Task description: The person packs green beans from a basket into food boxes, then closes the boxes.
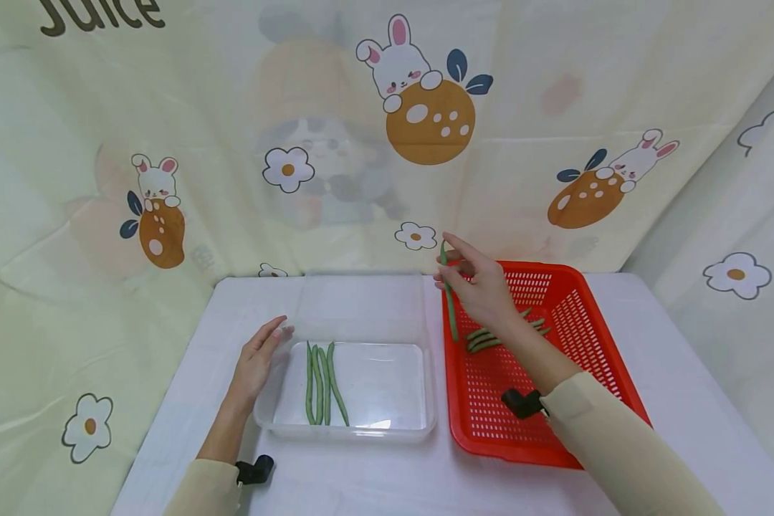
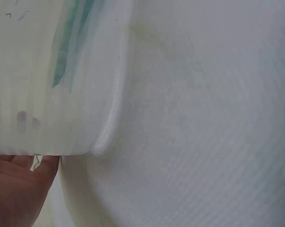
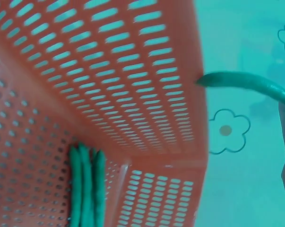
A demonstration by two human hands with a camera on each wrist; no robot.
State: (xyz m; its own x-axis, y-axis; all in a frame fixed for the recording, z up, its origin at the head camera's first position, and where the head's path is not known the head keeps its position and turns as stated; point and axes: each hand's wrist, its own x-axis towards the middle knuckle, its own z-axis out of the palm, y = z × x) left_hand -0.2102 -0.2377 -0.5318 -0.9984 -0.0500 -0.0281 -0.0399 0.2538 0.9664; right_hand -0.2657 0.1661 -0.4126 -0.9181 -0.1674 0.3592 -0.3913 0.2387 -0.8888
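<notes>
My right hand (image 1: 480,283) pinches a single green bean (image 1: 450,308) between thumb and fingers, above the left side of a red plastic basket (image 1: 593,344). The bean hangs nearly upright in the head view, and its tip crosses the basket's rim in the right wrist view. More green beans (image 3: 87,184) lie together on the basket floor, partly behind my right arm in the head view. My left hand (image 1: 254,365) rests against the left side of a clear plastic container (image 1: 387,433), its fingers extended. Inside that container several green beans (image 1: 318,387) lie side by side towards the left.
The container's clear lid (image 1: 361,297) extends behind it, towards the back of the white table (image 1: 361,480). A curtain (image 1: 335,86) printed with rabbits and flowers hangs at the back edge. Basket and container stand close together, with a narrow gap between them.
</notes>
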